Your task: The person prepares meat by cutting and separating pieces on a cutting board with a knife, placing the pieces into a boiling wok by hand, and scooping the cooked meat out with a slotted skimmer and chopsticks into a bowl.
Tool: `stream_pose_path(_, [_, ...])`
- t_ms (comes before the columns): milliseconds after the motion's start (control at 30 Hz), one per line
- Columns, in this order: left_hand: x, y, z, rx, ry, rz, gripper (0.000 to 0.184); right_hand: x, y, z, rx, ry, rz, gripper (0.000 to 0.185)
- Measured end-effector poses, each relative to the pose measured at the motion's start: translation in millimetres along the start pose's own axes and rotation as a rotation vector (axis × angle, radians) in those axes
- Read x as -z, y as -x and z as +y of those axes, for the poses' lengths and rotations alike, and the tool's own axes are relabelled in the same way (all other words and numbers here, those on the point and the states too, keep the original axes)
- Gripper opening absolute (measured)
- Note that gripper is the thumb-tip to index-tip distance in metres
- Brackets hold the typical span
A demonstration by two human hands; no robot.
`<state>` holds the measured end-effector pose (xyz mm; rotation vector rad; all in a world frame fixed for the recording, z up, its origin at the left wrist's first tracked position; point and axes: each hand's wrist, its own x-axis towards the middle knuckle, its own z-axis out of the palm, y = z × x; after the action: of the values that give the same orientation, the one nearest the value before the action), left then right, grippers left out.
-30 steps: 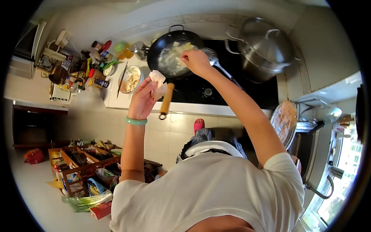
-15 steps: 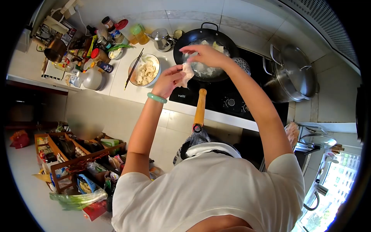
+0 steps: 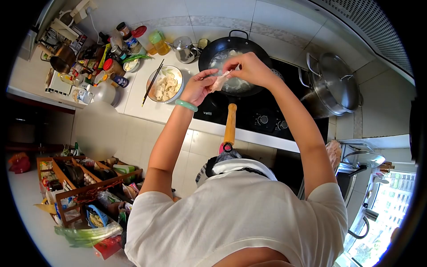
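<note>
A limp, pale pink piece of food, like a slice of raw meat (image 3: 219,82), is stretched between my two hands over the near rim of the black wok (image 3: 262,50). My left hand (image 3: 195,90), with a green bangle at its wrist, pinches one end. My right hand (image 3: 251,69) has its fingertips closed on the other end. White pieces sit in cloudy liquid inside the wok, partly hidden by my right hand. Left of my hands stands a white bowl (image 3: 180,92) holding similar pale pieces (image 3: 165,86). Chopsticks (image 3: 152,83) rest across its left rim.
The wok's wooden handle (image 3: 230,122) points toward my body over the black hob (image 3: 209,113). A large steel pot (image 3: 334,84) stands at right. A metal kettle (image 3: 185,48), bottles and jars (image 3: 113,66) line the counter's back left. A produce rack (image 3: 84,191) is on the floor.
My right hand has come down from above the wok and closed on the piece's free end. My left hand has shifted slightly right, with the piece now drawn between both hands.
</note>
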<state>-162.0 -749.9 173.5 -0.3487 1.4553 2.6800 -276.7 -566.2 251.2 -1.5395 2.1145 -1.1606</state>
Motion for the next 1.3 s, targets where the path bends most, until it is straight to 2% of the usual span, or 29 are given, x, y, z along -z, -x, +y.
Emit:
stream_pose_path(200, [22,-11,-4,-0.109,-0.016,0.116,0.032,14,18,-5,-0.204,-0.113,0.121,0.017])
stream_pose_path(267, [30,-18,-3,-0.245,-0.202,0.178,0.026,12,20,20,-0.179,-0.063,0.093,0.017])
stream_pose_path(300, [32,-22,-2,-0.239,-0.204,0.171,0.026,8,20,36,-0.151,-0.014,0.065,0.018])
stream_pose_path(367, [35,-32,-2,-0.407,-0.683,0.261,0.026,-9,21,65,-0.207,0.106,0.049,0.016])
stream_pose_path(433, [33,-41,-1,-0.437,-0.790,0.268,0.026,-27,24,97,-0.264,0.229,0.036,0.014])
stream_pose_path(500, [28,-49,1,-0.542,-1.169,0.258,0.027,-40,27,119,-0.352,0.377,0.004,0.013])
stream_pose_path(567, [27,-63,-3,-0.510,-1.204,0.219,0.025,-46,32,127,-0.428,0.420,-0.017,0.017])
stream_pose_path(633, [28,-79,-9,-0.419,-1.388,0.156,0.023,-45,36,116,-0.327,0.504,0.122,0.020])
stream_pose_path(700, [24,-89,-15,-0.454,-1.411,0.107,0.020,-34,46,92,-0.372,0.460,0.187,0.020])
stream_pose_path(767, [16,-95,-16,-0.442,-1.579,0.088,0.020,-21,63,58,-0.289,0.331,0.523,0.017])
stream_pose_path(833, [20,-104,-21,-0.448,-1.617,0.023,0.020,-8,93,24,-0.210,0.287,0.698,0.016])
stream_pose_path(933, [27,-107,-19,-0.400,-1.824,-0.009,0.025,-8,158,-14,-0.233,0.199,0.867,0.023])
stream_pose_path(967, [32,-105,-19,-0.589,-1.883,0.003,0.023,-10,183,-25,-0.271,0.178,0.917,0.024])
stream_pose_path(1000, [32,-104,-15,-0.535,-1.880,0.046,0.023,-14,211,-32,-0.351,0.148,0.916,0.028])
stream_pose_path(1067, [16,-94,1,-0.623,-1.697,-0.005,0.025,-25,266,-30,-0.501,0.135,0.902,0.036])
stream_pose_path(1167, [-84,-22,29,-0.539,-1.389,-0.040,0.020,-39,355,-18,-0.883,0.202,0.942,0.032])
stream_pose_path(1233, [-137,17,27,-0.584,-1.387,0.039,0.018,-49,421,3,-1.156,0.272,0.952,0.027])
stream_pose_path(1267, [-156,32,23,-0.581,-1.418,0.030,0.018,-57,458,17,-1.206,0.384,0.996,0.022])
stream_pose_path(1300, [-172,46,15,-0.581,-1.448,0.028,0.018,-71,499,46,-1.361,0.547,1.072,0.018])
